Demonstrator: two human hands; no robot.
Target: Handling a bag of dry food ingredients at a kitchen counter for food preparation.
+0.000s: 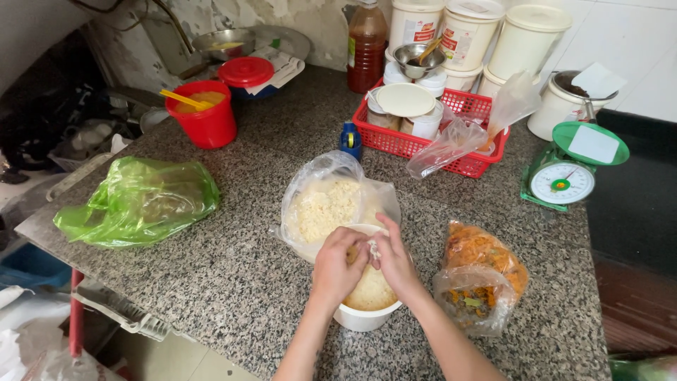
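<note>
Plainly, spilling is the risk: both hands work above a white tub (360,319) near the counter (233,275) edge, lower centre, and a push could tip it. At far left lies a green bag (141,201); upper left, a red bucket (204,116) holds yellow liquid. Left hand (337,267) and right hand (393,262) pinch a pale lump (373,248), fingers closed on it, over the tub's tan disc. Behind, a clear bag (326,206) holds white crumbs; right, an orange-filled bag (481,276).
</note>
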